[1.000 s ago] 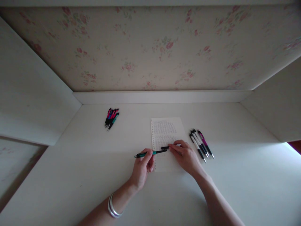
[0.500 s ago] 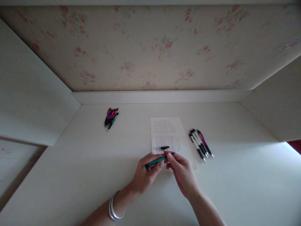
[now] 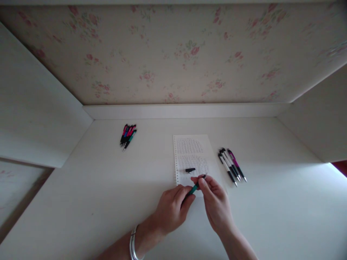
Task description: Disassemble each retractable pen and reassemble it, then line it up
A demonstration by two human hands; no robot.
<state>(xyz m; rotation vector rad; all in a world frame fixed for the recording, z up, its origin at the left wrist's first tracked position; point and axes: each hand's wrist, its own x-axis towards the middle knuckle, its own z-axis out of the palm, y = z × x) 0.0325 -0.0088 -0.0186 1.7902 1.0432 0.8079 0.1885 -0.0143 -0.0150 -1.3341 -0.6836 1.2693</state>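
My left hand point(image 3: 175, 206) is closed around the green pen barrel point(image 3: 193, 189). My right hand point(image 3: 217, 202) pinches the dark upper end of that pen between thumb and fingers; the exact part there is too small to make out. Just beyond my fingers a short black pen piece point(image 3: 190, 170) lies on a sheet of handwritten paper point(image 3: 214, 155) with punched holes down its left edge. My hands cover the sheet's lower part.
Right of the sheet lie several white-and-black pens point(image 3: 229, 165) and a purple-and-black pen point(image 3: 237, 164). Farther left is a small cluster of red, blue and green pens point(image 3: 128, 136). White panels and a floral back wall point(image 3: 173, 61) enclose the white desk point(image 3: 108, 202).
The green pen has swung to a steeper angle, and my left hand now wraps over its lower part. My right hand has shifted slightly right.
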